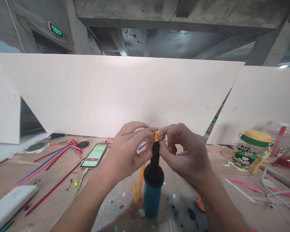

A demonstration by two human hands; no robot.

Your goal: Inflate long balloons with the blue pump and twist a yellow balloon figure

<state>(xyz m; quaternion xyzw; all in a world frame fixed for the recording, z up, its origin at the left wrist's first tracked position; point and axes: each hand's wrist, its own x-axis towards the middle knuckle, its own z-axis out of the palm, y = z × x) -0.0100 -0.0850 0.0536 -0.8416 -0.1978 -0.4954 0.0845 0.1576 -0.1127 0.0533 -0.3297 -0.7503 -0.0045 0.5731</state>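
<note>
The left hand (132,145) and right hand (186,153) pinched the end of a yellow balloon (156,136) at the black nozzle (155,158) of a blue pump (152,201), upright between them. Right of the right hand stood a jar (247,153) lettered "BIG WORLD"; beside the left lay a phone (94,156) with blurred digits, while an "EXIT" sign (55,30) glowed far above.

Pump (153,185): smooth plas.; panel (123,93): smooth, matt; phone scrn (94,155): glossy; beam (178,14): rough conc.

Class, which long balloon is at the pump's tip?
The yellow-orange one, its end between the left hand and right hand; others, such as the long red balloon, lie on the table.
</note>
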